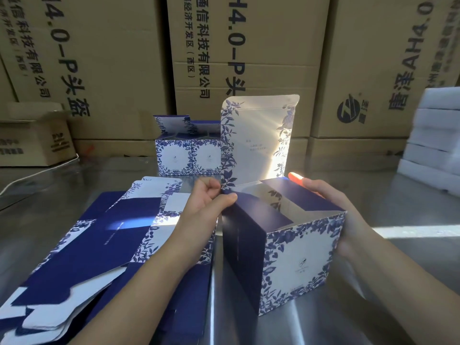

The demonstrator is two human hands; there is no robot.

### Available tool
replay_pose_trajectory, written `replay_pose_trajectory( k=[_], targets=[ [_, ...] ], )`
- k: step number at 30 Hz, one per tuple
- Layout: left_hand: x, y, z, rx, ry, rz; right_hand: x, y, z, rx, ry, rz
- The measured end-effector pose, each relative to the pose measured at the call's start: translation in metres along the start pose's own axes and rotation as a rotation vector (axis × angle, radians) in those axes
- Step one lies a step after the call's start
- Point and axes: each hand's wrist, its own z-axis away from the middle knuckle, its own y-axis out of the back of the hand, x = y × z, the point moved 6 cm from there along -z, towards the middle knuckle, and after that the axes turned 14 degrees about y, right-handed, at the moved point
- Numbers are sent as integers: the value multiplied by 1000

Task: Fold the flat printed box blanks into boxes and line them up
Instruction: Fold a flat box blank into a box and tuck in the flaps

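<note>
Your left hand point(209, 197) pinches the box point(298, 257) flap at 9 o'clock. Your right hand point(331, 202) clasps its 3 o'clock wall. Both grips likely square it on the desk point(398, 307) for tucking. Finished boxes point(189, 155) stand at 12 o'clock.

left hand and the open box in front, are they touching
Touching. The head view shows the left hand pinching the upper left edge of the open box, with the thumb on the dark side panel beside the raised lid.
</note>
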Motion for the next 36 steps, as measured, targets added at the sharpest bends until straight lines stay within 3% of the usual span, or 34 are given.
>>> replay_pose_trajectory(
  k=[6,12,16,21,31,36],
  targets=[
    [-2,5,0,123,59,-33,6,5,2,36,-125,22],
    [1,5,0,161,101,-116,-4,-3,-6,-69,0,-46],
    [2,2,2,120,91,-168,1,-1,-5,-28,51,-124],
    [1,0,3,66,93,-195,-3,2,-5,3,52,-73],
    [4,-3,12,27,11,-321,-10,4,0,-118,22,139],
    [13,7,9,166,-79,-290,-13,6,-6,-98,132,307]
  ],
)
